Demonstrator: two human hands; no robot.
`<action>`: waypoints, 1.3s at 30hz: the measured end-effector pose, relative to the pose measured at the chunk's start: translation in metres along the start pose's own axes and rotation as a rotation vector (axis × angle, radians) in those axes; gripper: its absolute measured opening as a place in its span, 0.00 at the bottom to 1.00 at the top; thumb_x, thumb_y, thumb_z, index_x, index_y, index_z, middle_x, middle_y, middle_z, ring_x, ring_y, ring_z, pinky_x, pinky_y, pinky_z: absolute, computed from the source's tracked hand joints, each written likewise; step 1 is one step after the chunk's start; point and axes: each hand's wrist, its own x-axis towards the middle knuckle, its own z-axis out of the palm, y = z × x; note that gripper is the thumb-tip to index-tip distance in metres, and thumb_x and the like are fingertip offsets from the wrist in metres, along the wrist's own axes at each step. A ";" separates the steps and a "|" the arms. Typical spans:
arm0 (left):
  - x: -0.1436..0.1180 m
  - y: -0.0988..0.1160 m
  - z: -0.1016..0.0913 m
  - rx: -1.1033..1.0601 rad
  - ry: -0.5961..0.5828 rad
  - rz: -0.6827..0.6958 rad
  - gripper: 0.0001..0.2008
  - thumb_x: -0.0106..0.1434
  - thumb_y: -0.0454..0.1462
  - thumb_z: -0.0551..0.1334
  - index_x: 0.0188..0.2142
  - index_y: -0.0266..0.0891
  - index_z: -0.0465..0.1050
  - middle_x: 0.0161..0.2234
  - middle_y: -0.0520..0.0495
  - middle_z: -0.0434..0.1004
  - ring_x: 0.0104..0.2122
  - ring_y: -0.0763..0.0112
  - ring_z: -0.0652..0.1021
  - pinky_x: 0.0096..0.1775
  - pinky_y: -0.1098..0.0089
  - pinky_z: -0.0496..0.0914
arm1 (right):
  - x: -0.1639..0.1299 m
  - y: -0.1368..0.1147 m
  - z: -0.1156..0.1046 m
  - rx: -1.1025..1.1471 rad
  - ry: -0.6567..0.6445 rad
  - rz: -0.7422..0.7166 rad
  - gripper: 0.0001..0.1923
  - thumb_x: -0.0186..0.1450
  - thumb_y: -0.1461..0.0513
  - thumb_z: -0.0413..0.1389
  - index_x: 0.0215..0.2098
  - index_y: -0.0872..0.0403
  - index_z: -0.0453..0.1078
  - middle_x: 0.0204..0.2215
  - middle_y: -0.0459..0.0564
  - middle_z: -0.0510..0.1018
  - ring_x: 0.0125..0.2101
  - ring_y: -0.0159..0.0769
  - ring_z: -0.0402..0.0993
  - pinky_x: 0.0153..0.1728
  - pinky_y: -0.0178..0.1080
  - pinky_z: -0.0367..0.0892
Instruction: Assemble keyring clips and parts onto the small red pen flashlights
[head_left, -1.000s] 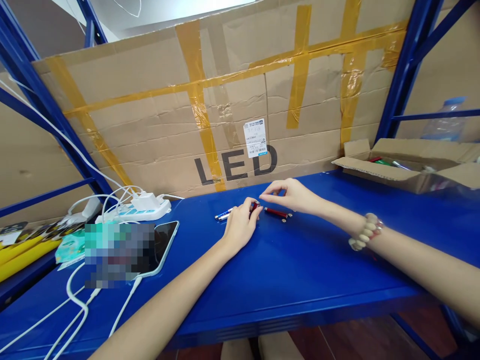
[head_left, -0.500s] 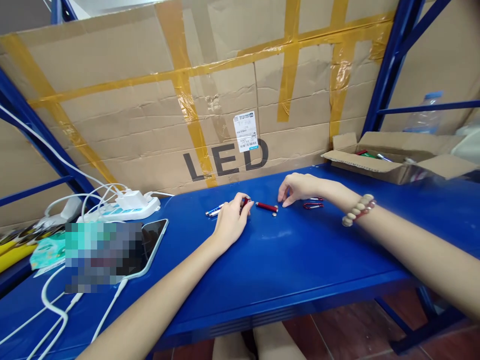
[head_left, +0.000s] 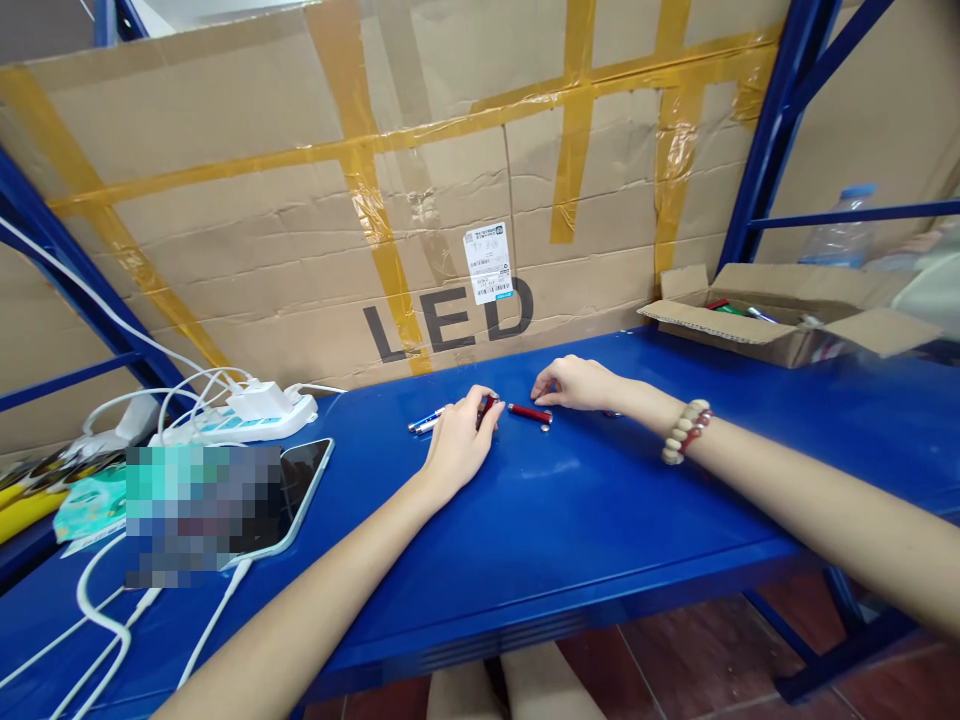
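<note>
Hands rest on the blue metal bench [head_left: 570,520], two of them, both the person's own. The left hand [head_left: 457,445] has its grip closed on one short red metal cylinder piece [head_left: 487,404], pinched at the fingertips. The right hand [head_left: 577,383], one beaded bracelet [head_left: 684,431] on its wrist, touches one slim red metal pen-shaped tube [head_left: 529,412] lying flat just beside the left; whether its grip is clenched on the tube cannot be told. Two silver-and-blue pen-shaped tubes [head_left: 427,421] lie side by side left of the left hand. One open cardboard box [head_left: 780,320] sits well apart at the right; one white power strip [head_left: 240,418] and one phone [head_left: 300,485] at the left.
</note>
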 end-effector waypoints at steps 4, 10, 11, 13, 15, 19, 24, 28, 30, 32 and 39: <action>0.000 0.000 0.000 -0.004 -0.004 -0.003 0.09 0.64 0.42 0.49 0.37 0.42 0.62 0.25 0.54 0.73 0.29 0.70 0.74 0.37 0.69 0.63 | 0.000 -0.006 0.003 -0.085 0.045 -0.019 0.08 0.57 0.61 0.54 0.33 0.47 0.74 0.33 0.43 0.78 0.35 0.37 0.72 0.27 0.33 0.61; 0.000 0.000 0.000 -0.004 -0.005 -0.003 0.09 0.64 0.42 0.49 0.37 0.42 0.62 0.25 0.54 0.73 0.29 0.70 0.74 0.37 0.69 0.63 | 0.000 -0.005 0.003 -0.100 0.048 -0.002 0.09 0.56 0.62 0.54 0.33 0.48 0.74 0.34 0.43 0.78 0.35 0.36 0.72 0.27 0.33 0.61; 0.000 0.000 0.000 -0.003 -0.004 -0.003 0.09 0.64 0.42 0.49 0.37 0.42 0.62 0.25 0.54 0.73 0.29 0.70 0.74 0.37 0.69 0.63 | 0.000 -0.005 0.003 -0.102 0.052 0.001 0.09 0.55 0.61 0.55 0.33 0.48 0.74 0.34 0.42 0.78 0.36 0.36 0.72 0.27 0.33 0.61; 0.000 0.000 0.000 -0.004 -0.001 -0.005 0.09 0.64 0.42 0.49 0.37 0.42 0.62 0.25 0.54 0.73 0.29 0.70 0.74 0.38 0.69 0.63 | 0.000 -0.006 0.003 -0.115 0.064 0.009 0.09 0.55 0.61 0.55 0.33 0.47 0.75 0.33 0.41 0.78 0.35 0.36 0.72 0.27 0.33 0.61; 0.000 0.000 0.000 -0.009 -0.001 -0.004 0.09 0.64 0.42 0.49 0.37 0.42 0.62 0.25 0.54 0.73 0.29 0.70 0.74 0.38 0.69 0.63 | 0.000 -0.007 0.002 -0.136 0.078 0.017 0.09 0.54 0.62 0.55 0.32 0.47 0.75 0.32 0.41 0.78 0.34 0.35 0.72 0.26 0.33 0.60; 0.001 0.000 0.000 -0.024 -0.001 0.006 0.08 0.64 0.42 0.49 0.37 0.42 0.62 0.25 0.54 0.73 0.29 0.70 0.74 0.37 0.69 0.64 | -0.001 -0.009 0.001 -0.187 0.082 0.002 0.09 0.54 0.63 0.55 0.32 0.48 0.75 0.31 0.42 0.78 0.33 0.36 0.72 0.25 0.32 0.58; 0.000 -0.001 0.001 -0.025 -0.006 0.006 0.08 0.64 0.42 0.49 0.38 0.43 0.62 0.25 0.54 0.73 0.29 0.70 0.74 0.37 0.69 0.64 | -0.002 -0.010 0.001 -0.194 0.119 -0.008 0.09 0.53 0.64 0.56 0.32 0.47 0.75 0.32 0.42 0.78 0.32 0.36 0.72 0.24 0.32 0.56; 0.000 -0.001 0.001 0.000 -0.006 0.012 0.08 0.64 0.42 0.50 0.39 0.43 0.63 0.26 0.54 0.73 0.30 0.69 0.74 0.39 0.68 0.63 | -0.004 -0.019 -0.002 -0.054 0.291 0.000 0.08 0.55 0.62 0.56 0.32 0.48 0.75 0.32 0.42 0.78 0.29 0.33 0.71 0.23 0.32 0.56; 0.000 -0.001 0.001 0.014 -0.001 0.017 0.08 0.64 0.42 0.50 0.39 0.43 0.63 0.27 0.53 0.73 0.31 0.69 0.74 0.39 0.68 0.63 | -0.006 -0.027 -0.002 0.079 0.407 -0.038 0.08 0.57 0.61 0.54 0.33 0.49 0.75 0.31 0.44 0.77 0.27 0.31 0.70 0.24 0.32 0.58; 0.000 -0.001 0.001 0.026 0.004 0.027 0.08 0.63 0.42 0.51 0.39 0.42 0.64 0.29 0.52 0.74 0.32 0.68 0.74 0.39 0.68 0.64 | -0.008 -0.035 -0.001 0.220 0.496 -0.104 0.09 0.59 0.60 0.53 0.34 0.51 0.75 0.32 0.45 0.77 0.26 0.30 0.69 0.26 0.32 0.60; 0.001 -0.005 0.004 0.084 0.001 0.048 0.09 0.62 0.42 0.53 0.38 0.40 0.63 0.31 0.49 0.74 0.32 0.67 0.73 0.38 0.67 0.64 | -0.013 -0.059 0.004 0.598 0.486 -0.208 0.13 0.57 0.56 0.56 0.35 0.56 0.74 0.29 0.49 0.78 0.25 0.31 0.70 0.26 0.33 0.64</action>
